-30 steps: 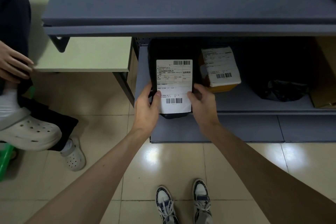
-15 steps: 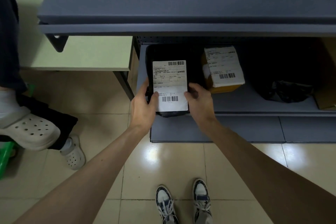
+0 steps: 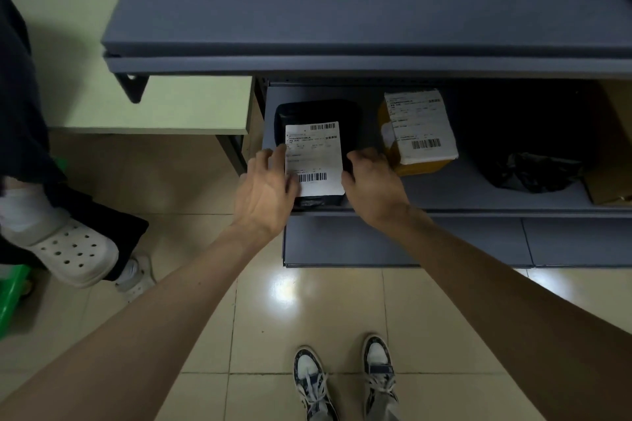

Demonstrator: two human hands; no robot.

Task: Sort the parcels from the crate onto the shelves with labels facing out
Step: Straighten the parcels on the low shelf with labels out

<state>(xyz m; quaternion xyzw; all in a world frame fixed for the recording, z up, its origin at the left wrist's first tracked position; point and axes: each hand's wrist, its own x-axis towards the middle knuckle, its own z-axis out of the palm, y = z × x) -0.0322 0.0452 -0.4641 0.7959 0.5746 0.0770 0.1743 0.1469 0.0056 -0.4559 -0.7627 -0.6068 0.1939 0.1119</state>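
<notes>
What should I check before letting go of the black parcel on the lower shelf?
1. Black parcel resting on lower shelf: ok.
2. White label faces out: ok.
3. Front edge fully behind shelf lip: cannot tell.
4. Gap to yellow parcel: ok, apart.
5. Left hand off label: not ok, fingers touch its edge.
6. Right hand released: cannot tell, fingers curled at the parcel's side.

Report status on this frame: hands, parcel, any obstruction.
Left hand and right hand flank the black parcel on the lower shelf, label facing out. Yellow parcel beside it, apart.
</notes>
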